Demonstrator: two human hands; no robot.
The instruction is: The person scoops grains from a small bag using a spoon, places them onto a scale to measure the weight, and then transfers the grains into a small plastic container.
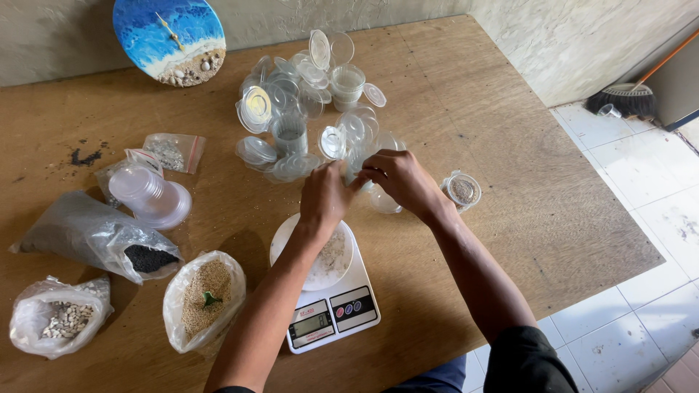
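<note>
Pinching a small clear cup (358,177) between them, both hands (364,185) hover above the scale (342,309).

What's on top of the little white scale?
A white round dish sits on the scale, holding a small heap of pale sandy grains. The left hand and its forearm cover part of the dish, hiding anything beneath them.

One kitchen scale (331,302) sits on the table (510,189). Three open bags of fill: black grit (95,236), tan sand (204,298), pale pebbles (58,316). Two small zip bags (173,151). One stack of plastic cups (149,195). One filled, lidded cup (461,190). One round blue clock (170,38). One broom (628,98). The loose clear lids (306,109) are too many to count.
</note>
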